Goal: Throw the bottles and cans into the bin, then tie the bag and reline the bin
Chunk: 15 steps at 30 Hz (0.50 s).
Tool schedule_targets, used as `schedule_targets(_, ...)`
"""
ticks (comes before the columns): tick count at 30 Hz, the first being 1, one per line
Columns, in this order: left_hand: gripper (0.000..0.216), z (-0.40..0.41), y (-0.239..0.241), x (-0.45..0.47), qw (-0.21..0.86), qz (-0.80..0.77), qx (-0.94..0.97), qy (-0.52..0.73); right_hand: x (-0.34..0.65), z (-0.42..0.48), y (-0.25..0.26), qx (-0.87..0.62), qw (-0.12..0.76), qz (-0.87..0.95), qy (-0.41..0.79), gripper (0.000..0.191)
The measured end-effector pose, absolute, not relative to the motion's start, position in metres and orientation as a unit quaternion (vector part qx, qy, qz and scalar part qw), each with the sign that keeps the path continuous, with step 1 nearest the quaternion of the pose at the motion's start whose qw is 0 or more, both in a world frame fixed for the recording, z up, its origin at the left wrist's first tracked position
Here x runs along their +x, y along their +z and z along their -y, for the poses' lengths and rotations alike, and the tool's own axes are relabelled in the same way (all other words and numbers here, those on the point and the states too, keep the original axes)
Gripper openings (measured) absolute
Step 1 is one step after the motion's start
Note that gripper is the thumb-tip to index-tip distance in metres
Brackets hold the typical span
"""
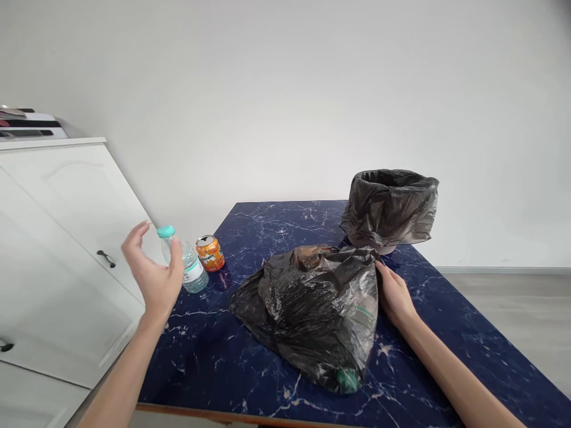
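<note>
Left hand (154,273) is up at the near-left corner of the surface (446,321). Its grip is wide open, fingers spread and curled, thumb crossing in front of the water bottle (193,272), nothing clasped. The bottle, clear with a teal cap, stands at the surface's left edge. Just beside it, on the far side, sits an orange drink can (210,253) with its top already opened. Off to the left there's a white cabinet (66,238) with dark handles, close against the surface.

Over to the right hand (395,294): it lies flat and loose, fingers stretched out, fingertips against the right side of the black bag (312,309), with no plastic pinched in that grip. The bag slumps in the middle of the surface, bulging, its mouth crumpled open at the top, where something brownish shows. Down at its near end what looks like a green cap presses through the thin plastic. The rest of its load is hidden.

Behind the bag, touching its far edge, stands a small bin (390,205) lined with another black bag folded over the rim. From this angle its inside stays out of sight.
</note>
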<state>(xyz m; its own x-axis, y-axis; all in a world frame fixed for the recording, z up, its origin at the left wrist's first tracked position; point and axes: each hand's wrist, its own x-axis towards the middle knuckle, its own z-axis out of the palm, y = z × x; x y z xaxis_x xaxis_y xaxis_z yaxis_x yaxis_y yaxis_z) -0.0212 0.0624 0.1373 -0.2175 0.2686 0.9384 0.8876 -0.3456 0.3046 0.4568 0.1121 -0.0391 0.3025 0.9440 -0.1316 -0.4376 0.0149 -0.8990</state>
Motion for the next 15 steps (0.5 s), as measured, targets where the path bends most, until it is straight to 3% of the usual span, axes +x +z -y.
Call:
schedule_targets(3,0.034,-0.043,0.132,-0.002,0.291,0.439,-0.606,-0.596,0.457,-0.113,-0.039,-0.466,0.659,0.273,0.524,0.029)
schedule_targets(7,0.017,-0.021,0.115,0.031,0.108,0.400,-0.804,-0.426,0.457,-0.113,-0.039,-0.466,0.662,0.276,0.518,0.029)
schedule_targets(11,0.023,-0.022,0.091,0.060,-0.062,0.382,-0.886,-0.254,0.456,-0.113,-0.039,-0.465,0.661,0.277,0.519,0.029)
schedule_targets(15,0.036,-0.043,0.062,0.081,-0.170,0.388,-0.881,-0.210,0.456,-0.113,-0.038,-0.465,0.657,0.278,0.524,0.029)
